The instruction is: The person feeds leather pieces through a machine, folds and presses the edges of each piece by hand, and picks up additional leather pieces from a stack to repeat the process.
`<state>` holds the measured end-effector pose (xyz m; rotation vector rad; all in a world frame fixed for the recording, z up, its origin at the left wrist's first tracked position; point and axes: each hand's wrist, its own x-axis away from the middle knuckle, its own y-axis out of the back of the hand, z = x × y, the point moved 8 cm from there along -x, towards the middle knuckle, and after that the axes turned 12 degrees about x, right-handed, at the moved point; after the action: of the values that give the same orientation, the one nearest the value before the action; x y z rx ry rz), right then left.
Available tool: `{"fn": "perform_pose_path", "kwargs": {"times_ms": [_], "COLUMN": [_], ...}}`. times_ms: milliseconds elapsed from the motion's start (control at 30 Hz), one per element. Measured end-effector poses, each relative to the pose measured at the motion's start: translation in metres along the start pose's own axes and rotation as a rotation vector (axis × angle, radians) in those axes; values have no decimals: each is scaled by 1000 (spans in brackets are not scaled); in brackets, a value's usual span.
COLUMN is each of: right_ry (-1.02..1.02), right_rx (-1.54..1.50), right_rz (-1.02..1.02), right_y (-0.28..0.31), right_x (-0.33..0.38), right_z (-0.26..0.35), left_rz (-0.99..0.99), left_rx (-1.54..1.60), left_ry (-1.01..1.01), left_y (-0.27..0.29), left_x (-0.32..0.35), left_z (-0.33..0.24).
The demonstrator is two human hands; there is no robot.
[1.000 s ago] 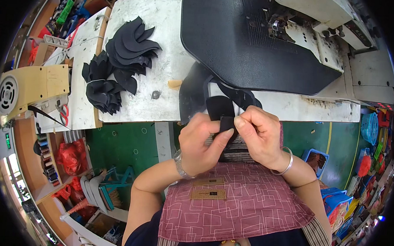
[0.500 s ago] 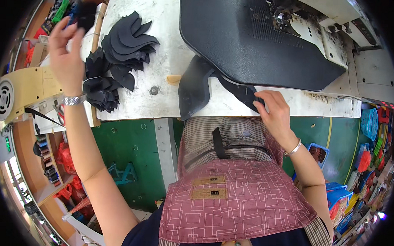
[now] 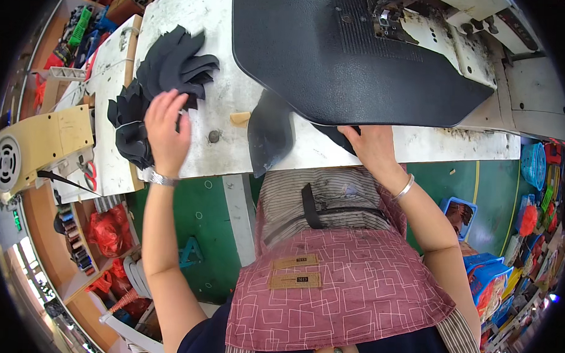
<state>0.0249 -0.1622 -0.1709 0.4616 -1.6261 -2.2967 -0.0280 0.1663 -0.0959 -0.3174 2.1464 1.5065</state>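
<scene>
Black pieces [image 3: 174,61] on stained white table [image 3: 202,152]; green floor [image 3: 207,205].

A green floor [image 3: 212,236] is seen below the white counter [image 3: 221,156], marked with small pale circles on the left and crossed by yellow lines [image 3: 477,189] on the right. The counter is stained with dark smudges, and a pale grey upright [image 3: 236,212] is set beneath its front edge. The left side is filled by wooden shelving [image 3: 41,218], where a row of spools [image 3: 75,241] and red plastic bags [image 3: 109,229] are stored. Bright light is let in by window panes [image 3: 28,255] at the lower left. The right side is lined with blue baskets [image 3: 532,163] and crowded, many-coloured goods, too small to be told apart.
</scene>
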Motion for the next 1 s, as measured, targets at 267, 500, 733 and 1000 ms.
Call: {"fn": "perform_pose_path", "kwargs": {"times_ms": [267, 500, 733, 1000], "right_ry": [-338, -322, -234, -231], "right_rx": [-964, -1220, -1448, -1241], "right_rz": [334, 554, 742, 674], "right_y": [-1, 27, 47, 48], "right_x": [17, 47, 58, 62], "right_z": [10, 32, 50, 41], "left_rz": [581, 401, -33, -31], "left_rx": [1668, 2210, 2193, 2146], "left_ry": [1210, 1276, 1023, 1150], "left_y": [-123, -119, -81, -69], "left_x": [65, 49, 53, 65], "left_z": [-135, -161, -133, -139]}}
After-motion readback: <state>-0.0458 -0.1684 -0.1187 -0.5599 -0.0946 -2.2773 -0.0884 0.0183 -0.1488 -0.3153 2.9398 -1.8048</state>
